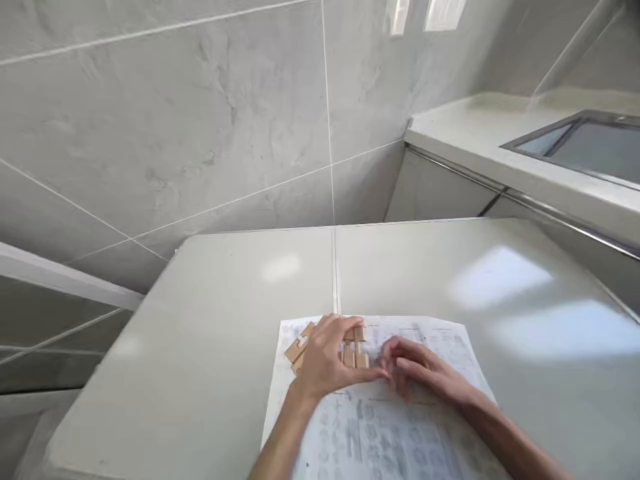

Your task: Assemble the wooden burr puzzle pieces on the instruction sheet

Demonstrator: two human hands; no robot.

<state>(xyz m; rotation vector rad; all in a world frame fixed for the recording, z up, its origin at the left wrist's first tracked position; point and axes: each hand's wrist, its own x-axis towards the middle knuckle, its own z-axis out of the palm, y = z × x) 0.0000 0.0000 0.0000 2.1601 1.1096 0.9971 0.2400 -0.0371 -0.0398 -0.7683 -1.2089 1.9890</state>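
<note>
Several small notched wooden pieces [353, 352] lie on a printed paper sheet [380, 427] on a pale table. My left hand [325, 360] rests over the pieces with its fingers curved down on them, hiding some. My right hand [417, 370] lies on the sheet just right of the pieces, fingers stretched toward them and nothing visibly in it. One wooden piece [296, 350] sticks out to the left of my left hand.
The table [210, 333] has a seam down its middle and a rounded far-left corner. A grey tiled wall [200, 120] stands behind. At right a white counter [480, 133] holds a steel sink [585, 143].
</note>
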